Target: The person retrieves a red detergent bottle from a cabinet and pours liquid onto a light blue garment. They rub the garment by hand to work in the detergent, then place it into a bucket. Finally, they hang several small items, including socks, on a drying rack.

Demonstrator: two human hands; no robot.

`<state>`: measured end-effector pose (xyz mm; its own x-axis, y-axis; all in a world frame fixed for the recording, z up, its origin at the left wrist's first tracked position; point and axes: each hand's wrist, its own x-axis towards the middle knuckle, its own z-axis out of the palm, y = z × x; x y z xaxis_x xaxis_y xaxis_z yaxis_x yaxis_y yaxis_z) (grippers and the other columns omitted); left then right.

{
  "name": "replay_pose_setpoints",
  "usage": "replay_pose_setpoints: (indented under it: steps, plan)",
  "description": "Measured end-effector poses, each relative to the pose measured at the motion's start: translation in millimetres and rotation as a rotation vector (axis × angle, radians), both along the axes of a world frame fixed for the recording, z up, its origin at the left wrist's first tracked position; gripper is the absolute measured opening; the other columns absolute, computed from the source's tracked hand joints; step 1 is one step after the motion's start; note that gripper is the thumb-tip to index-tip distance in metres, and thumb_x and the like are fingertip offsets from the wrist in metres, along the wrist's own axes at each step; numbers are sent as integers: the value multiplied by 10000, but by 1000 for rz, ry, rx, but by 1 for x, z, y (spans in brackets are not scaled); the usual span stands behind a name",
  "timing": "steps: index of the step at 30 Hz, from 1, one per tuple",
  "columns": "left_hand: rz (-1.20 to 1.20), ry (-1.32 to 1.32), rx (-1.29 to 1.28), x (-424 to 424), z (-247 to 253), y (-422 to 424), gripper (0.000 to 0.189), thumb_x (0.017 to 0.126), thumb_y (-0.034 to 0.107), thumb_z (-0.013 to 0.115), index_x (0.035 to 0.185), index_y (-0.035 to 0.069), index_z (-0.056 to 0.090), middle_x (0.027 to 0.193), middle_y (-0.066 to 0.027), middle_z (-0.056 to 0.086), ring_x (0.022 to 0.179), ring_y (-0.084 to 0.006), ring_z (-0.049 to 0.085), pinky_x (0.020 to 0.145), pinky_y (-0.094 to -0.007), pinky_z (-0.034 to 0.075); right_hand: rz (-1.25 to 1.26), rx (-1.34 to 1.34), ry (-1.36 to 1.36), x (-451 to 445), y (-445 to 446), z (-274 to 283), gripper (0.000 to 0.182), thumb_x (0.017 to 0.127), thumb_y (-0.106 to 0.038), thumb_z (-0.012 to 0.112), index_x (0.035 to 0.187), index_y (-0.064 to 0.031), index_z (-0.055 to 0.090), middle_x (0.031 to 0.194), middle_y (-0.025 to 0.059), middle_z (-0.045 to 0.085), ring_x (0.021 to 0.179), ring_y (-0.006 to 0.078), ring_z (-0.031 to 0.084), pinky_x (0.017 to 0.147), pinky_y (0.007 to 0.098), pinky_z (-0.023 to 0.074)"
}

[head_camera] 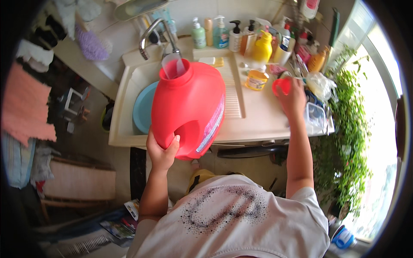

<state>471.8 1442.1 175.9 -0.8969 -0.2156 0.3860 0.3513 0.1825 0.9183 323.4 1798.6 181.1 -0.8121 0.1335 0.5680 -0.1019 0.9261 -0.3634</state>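
My left hand (163, 150) grips the handle of a large red plastic detergent jug (187, 100), thumb through the handle opening. The jug is held up over the sink's right side and the ridged drainboard, its uncapped neck pointing away from me. A translucent pouring spout (172, 66) stands in the neck. On the right of the counter my right hand (293, 98) has its fingers around a red cap (280, 86); whether the cap rests on the counter is hard to tell. Left of the cap is a yellow pump bottle (257, 79) with a clear lower part.
A light blue basin (144, 108) sits in the sink (121, 129), partly behind the jug. The chrome faucet (151, 35) arches above. Several pump bottles (221, 34) line the wall. A clear plastic container (315, 114), a plastic bag (319, 84) and leafy plants (350, 129) are at the right.
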Motion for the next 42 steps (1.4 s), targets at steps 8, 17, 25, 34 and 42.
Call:
replay_pose_setpoints:
  steps: [8, 17, 25, 34, 42]
  plan:
    - [145, 25, -68, 3, -1, 10, 383, 708, 51, 630, 1066, -1, 503, 977, -83, 577, 891, -157, 546, 811, -301, 439, 1006, -208, 270, 41, -88, 167, 435, 743, -86, 670, 1159, -53, 544, 1080, 99, 569, 889, 205, 591, 699, 286, 474]
    - [121, 82, -34, 1, 4, 12, 326, 697, 46, 639, 995, 6, 513, 899, -83, 603, 818, -149, 581, 750, -294, 467, 1354, 335, -179, -4, -170, 224, 384, 762, -92, 592, 1144, -90, 552, 1095, 81, 579, 941, 228, 556, 812, 314, 445]
    - [120, 122, -60, 2, 3, 7, 296, 699, 46, 634, 967, 5, 516, 845, -84, 600, 757, -149, 585, 694, -290, 473, 1241, 580, -313, 2, -199, 243, 347, 736, -171, 640, 1065, -74, 584, 983, 81, 599, 841, 215, 564, 731, 338, 461]
    - [91, 126, -107, -1, 1, 3, 309, 702, 37, 626, 987, 1, 512, 850, -80, 591, 761, -132, 566, 706, -279, 464, 841, 738, -309, 23, -220, 239, 366, 747, -261, 671, 983, -2, 565, 875, 174, 595, 794, 332, 577, 723, 388, 470]
    - [93, 150, -101, -3, 2, 5, 309, 699, 41, 628, 982, 1, 512, 854, -84, 592, 769, -142, 576, 707, -290, 468, 1455, 608, -367, -7, -208, 245, 309, 696, -64, 620, 1002, -36, 593, 1034, 120, 588, 927, 277, 563, 818, 357, 452]
